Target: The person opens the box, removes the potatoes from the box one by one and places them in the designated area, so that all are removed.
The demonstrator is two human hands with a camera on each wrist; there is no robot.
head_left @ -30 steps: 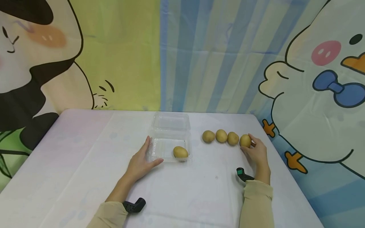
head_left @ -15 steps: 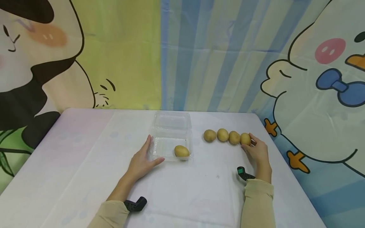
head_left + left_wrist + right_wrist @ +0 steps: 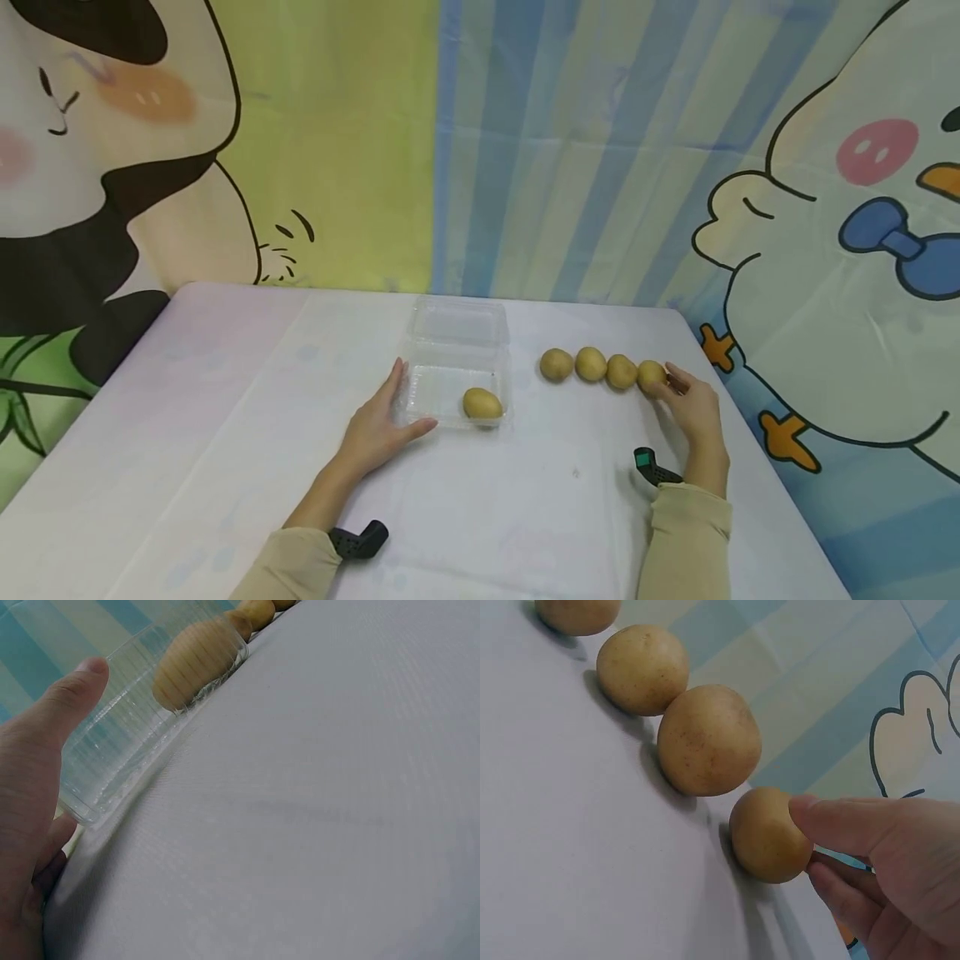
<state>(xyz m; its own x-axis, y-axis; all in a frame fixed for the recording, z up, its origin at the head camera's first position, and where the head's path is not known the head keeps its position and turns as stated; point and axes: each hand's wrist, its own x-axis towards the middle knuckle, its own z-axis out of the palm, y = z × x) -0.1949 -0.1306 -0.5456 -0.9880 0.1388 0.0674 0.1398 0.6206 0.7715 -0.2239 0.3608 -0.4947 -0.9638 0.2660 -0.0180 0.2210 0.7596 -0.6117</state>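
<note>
A hinged clear plastic clamshell box [image 3: 435, 387] lies with its lid folded back on the white-covered table; one potato [image 3: 482, 403] sits in its front right corner. My left hand [image 3: 375, 433] rests at the box's left front corner, fingers and thumb spread and straight. The left wrist view shows the thumb [image 3: 79, 690] beside the box's clear wall. To the right, several potatoes form a slanting row. My right hand [image 3: 692, 408] pinches the potato [image 3: 765, 832] at the row's right end, its thumb [image 3: 832, 817] against the side. That potato stands close beside its neighbour [image 3: 709, 742].
The row's other potatoes [image 3: 557, 365] stand on the table to the right of the box. A printed cloth backdrop [image 3: 525, 150] hangs behind the table's far edge. Each wrist wears a black camera mount [image 3: 360, 540].
The rightmost potato has shifted slightly left toward its neighbour, with my right hand on it. The right thumb now covers more of its front. My left hand keeps its place by the box.
</note>
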